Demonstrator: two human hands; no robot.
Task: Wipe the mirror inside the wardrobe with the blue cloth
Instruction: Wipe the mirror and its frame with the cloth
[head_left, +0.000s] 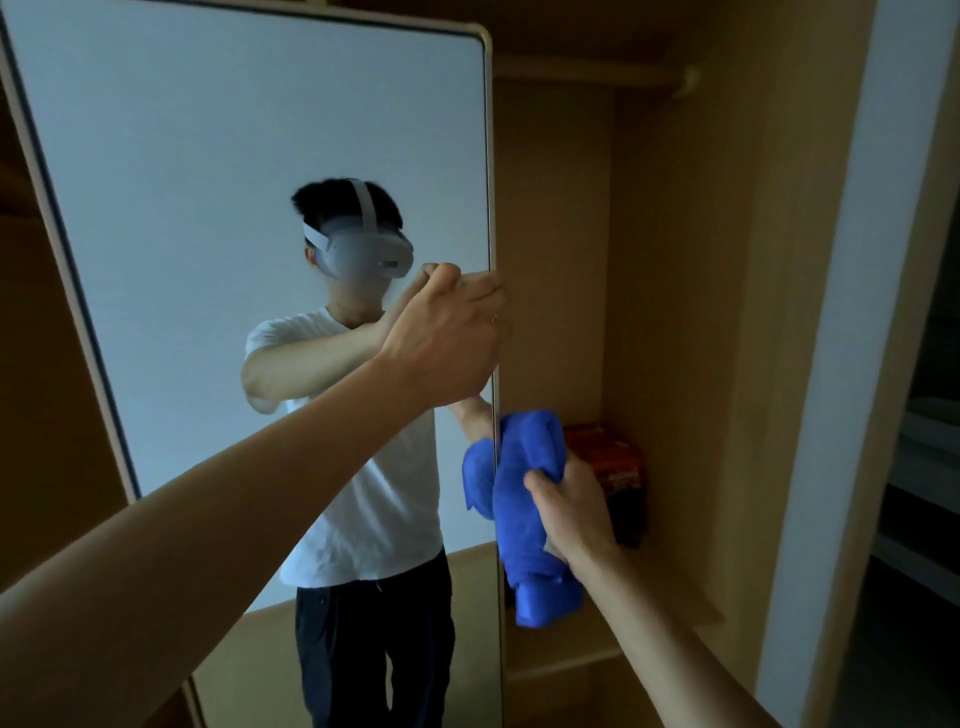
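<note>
A tall mirror (234, 156) with a pale rounded frame stands angled out from the wooden wardrobe. My left hand (447, 338) grips the mirror's right edge at about mid height, fingers curled round the frame. My right hand (571, 509) holds a bunched blue cloth (524, 499) just right of that edge, lower down; the cloth touches or nearly touches the edge, and its reflection shows in the glass. The mirror reflects a person in a white shirt and a headset.
Behind the cloth, an orange-red box (618, 467) stands on the wardrobe shelf (675, 597). A hanging rail (597, 78) runs across the top of the compartment. The wardrobe's side panel (779, 312) and a white wall edge (857, 312) are on the right.
</note>
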